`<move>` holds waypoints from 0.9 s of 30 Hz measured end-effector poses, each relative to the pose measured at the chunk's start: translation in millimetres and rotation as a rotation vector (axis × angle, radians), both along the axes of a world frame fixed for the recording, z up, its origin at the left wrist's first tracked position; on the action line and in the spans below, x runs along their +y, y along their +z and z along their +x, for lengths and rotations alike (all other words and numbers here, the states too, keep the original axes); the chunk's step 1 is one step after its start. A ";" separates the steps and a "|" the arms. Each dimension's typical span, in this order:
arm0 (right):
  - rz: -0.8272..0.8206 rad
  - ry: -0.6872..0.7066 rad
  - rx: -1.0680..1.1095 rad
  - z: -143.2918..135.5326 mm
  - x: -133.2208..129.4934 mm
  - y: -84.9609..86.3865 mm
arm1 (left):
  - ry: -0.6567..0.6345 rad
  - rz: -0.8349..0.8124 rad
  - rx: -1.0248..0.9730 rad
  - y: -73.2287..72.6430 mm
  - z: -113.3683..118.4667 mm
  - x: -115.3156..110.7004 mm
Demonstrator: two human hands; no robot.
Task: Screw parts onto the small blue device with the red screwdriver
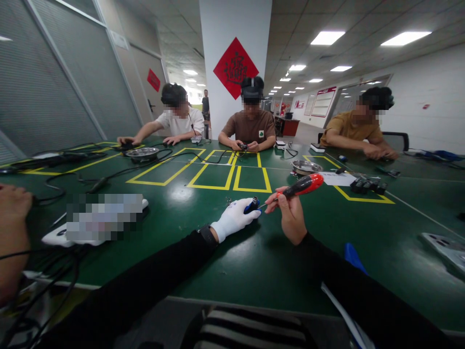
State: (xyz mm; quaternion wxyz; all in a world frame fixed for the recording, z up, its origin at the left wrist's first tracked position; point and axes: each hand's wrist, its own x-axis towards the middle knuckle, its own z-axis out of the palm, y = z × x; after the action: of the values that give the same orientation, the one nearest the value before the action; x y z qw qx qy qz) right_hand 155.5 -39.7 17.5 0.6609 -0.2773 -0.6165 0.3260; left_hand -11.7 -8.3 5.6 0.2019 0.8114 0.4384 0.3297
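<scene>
My left hand [238,218], in a white glove with blue fingertips, is closed around a small dark part with a metal fitting [255,201] on top; most of the part is hidden by the fingers. A screwdriver [301,186] with a red and black handle is held in my bare right hand [290,213]. Its shaft slants down to the left, and the tip reaches the part at my gloved fingers. Whether the tip sits in a screw, I cannot tell.
Yellow tape rectangles [212,176] mark the green table [232,271]. Metal bowls [307,167], several black parts [368,185], a white device [94,228] and cables lie around. A blue item [354,259] is by my right forearm. Co-workers sit opposite; another person's arm [14,232] enters at left.
</scene>
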 end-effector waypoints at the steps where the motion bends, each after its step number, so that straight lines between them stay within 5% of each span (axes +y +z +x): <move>1: 0.002 0.001 -0.004 0.0 -0.1 0.0 | -0.001 0.002 0.003 -0.2 0.1 0.1; 12: 0.017 0.020 -0.004 0.4 0.4 -2.3 | -0.028 0.059 -0.010 -12.0 -2.8 9.0; 27: 0.024 0.017 -0.002 1.3 1.2 -2.5 | -0.072 0.021 -0.069 -5.6 -1.6 5.8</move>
State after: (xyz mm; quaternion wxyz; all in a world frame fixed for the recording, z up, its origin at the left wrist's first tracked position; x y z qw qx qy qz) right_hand 156.8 -38.5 15.1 0.6607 -0.2643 -0.6234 0.3241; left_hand -13.3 -2.5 0.0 0.2201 0.8168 0.3980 0.3549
